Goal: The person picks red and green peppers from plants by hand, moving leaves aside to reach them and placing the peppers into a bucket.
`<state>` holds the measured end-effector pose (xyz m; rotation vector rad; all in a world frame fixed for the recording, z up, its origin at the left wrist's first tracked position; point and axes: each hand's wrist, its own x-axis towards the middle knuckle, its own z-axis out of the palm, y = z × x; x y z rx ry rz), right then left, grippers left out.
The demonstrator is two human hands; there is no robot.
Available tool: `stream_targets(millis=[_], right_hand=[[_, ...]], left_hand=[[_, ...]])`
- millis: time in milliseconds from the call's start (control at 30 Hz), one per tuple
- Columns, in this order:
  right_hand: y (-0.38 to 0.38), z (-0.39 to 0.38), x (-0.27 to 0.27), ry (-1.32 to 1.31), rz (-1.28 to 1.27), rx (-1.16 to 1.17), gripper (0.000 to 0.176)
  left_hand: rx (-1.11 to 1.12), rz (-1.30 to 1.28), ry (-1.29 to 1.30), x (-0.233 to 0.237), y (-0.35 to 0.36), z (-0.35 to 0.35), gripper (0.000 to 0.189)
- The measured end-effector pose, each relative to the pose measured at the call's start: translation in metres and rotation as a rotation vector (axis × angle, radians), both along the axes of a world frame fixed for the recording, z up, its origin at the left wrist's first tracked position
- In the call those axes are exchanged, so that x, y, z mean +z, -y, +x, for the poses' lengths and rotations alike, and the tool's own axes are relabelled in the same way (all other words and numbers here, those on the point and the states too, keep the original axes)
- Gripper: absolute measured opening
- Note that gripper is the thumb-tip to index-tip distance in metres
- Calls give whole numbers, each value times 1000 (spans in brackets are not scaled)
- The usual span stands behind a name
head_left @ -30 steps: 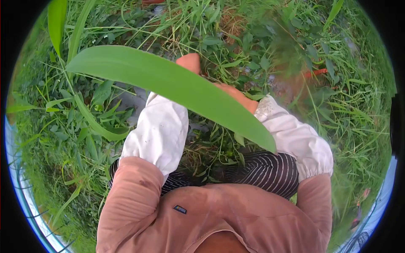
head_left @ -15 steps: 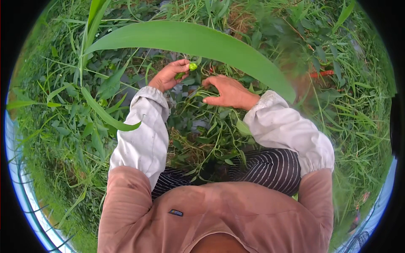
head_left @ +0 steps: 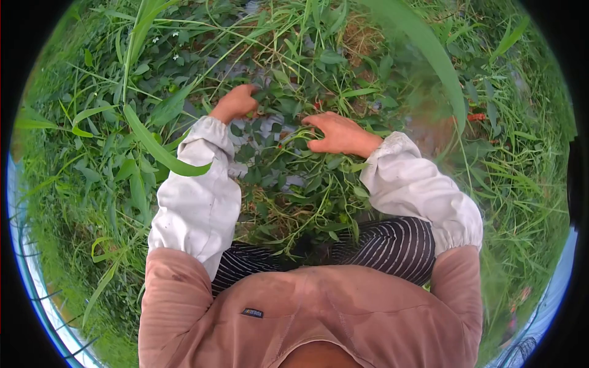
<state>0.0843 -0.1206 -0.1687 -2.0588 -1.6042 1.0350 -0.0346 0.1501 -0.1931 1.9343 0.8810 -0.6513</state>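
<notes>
My left hand (head_left: 236,103) reaches into the leaves left of centre, its fingers curled and its fingertips partly hidden by foliage. A bit of a green pepper (head_left: 251,114) shows beneath the palm. To the right, my right hand (head_left: 341,134) is closed, thumb against fingers, around thin green stems of a pepper plant (head_left: 310,138). The plant's leafy branches hang down from that grip toward my knees.
A long grass blade (head_left: 423,46) arches close to the camera at upper right, and another blade (head_left: 156,147) hangs by my left sleeve. Red peppers (head_left: 476,117) show at right. Plastic sheeting (head_left: 270,127) lies under the plants.
My left hand has moved slightly left, turned over and lowered into the leaves; the green pepper at its fingertips is now mostly hidden. My right hand still grips the stems. The long blade shifted up and right.
</notes>
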Motion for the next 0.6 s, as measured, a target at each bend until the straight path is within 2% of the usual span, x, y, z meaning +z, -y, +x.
stream_targets(millis=[33,67,100,167,200,233,300,333,367,400,433,467,500,600], right_hand=[[0,0,-4,-43,-19,-30,65],[0,1,-1,-52,-21,-19,63],[0,2,-1,-47,-15,-18,63],[4,0,-5,-31,47,10,62],[5,0,-7,-25,49,10,61],[6,0,-8,-15,60,10,61],[6,-2,-6,-41,58,-8,60],[4,0,17,-82,10,5,57],[2,4,10,-112,-28,72,55],[7,-1,15,-82,77,-15,57],[12,1,25,-176,103,-50,59],[11,2,10,-135,109,2,60],[8,2,-10,-108,96,51,62],[7,3,-1,-90,75,49,62]], left_hand=[[-151,272,-118,-9,-14,-4,41],[92,99,-3,-3,-15,-14,28],[93,104,2,-1,-12,-22,28],[638,-334,193,0,-6,-31,21],[696,-448,237,-11,-9,-33,23],[691,-442,250,-24,-9,-31,23],[951,-685,305,-30,8,-22,19],[997,-790,316,-49,15,-19,18],[1027,-892,344,-56,19,-9,18],[1066,-840,356,-35,33,-1,18],[991,-844,453,-11,46,13,21],[910,-924,500,-12,37,19,23],[869,-795,551,27,47,30,27],[733,-702,611,112,41,53,28]])
